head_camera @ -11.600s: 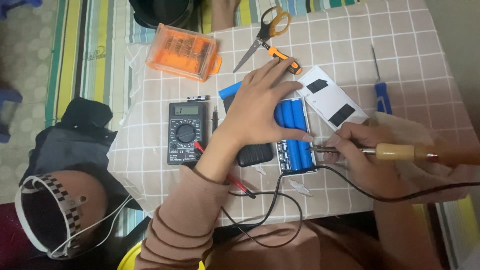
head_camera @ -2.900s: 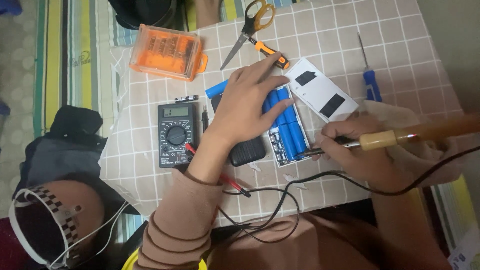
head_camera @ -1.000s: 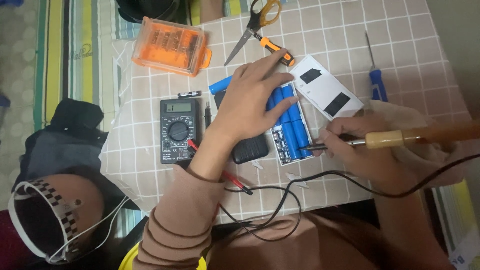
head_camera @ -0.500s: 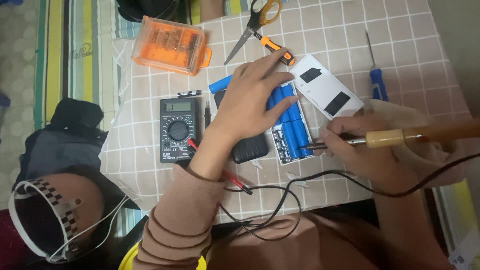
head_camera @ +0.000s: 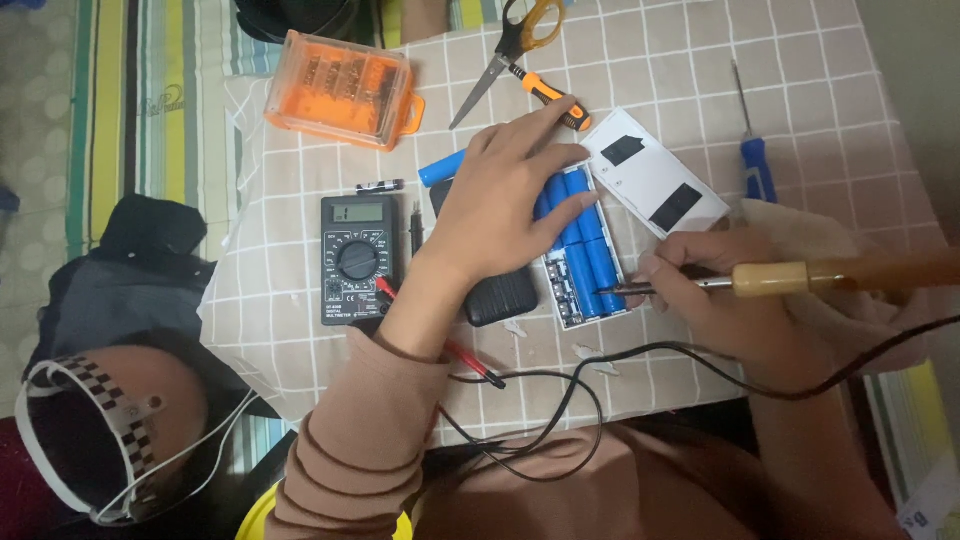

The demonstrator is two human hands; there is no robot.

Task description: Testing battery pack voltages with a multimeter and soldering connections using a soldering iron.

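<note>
Left hand: left hand (head_camera: 505,200) lies flat, fingers spread, pressing down on the battery pack (head_camera: 580,245); grips nothing.
Right hand: right hand (head_camera: 715,300) closed around one soldering iron (head_camera: 770,280), wooden handle toward the right edge of the table, metal tip touching the pack's near end.
Battery pack: one white tray near the middle of the table (head_camera: 820,60), holding blue cells side by side; at least three show, the rest lie under the left hand.
Loose cell: one blue cell (head_camera: 440,168) just beyond the left hand's thumb side.
White cover: one white cover (head_camera: 655,183) with two black patches, just right of the pack.
Meter: one black meter (head_camera: 357,258), left of the forearm.
Black block: one black block (head_camera: 498,297), partly under the wrist.
Far edge: one orange case (head_camera: 340,88), one pair of scissors (head_camera: 510,45), one orange-handled tool (head_camera: 548,88).
Right edge: one blue screwdriver (head_camera: 752,150).
Near edge: black cable (head_camera: 560,400) looping toward the body.
</note>
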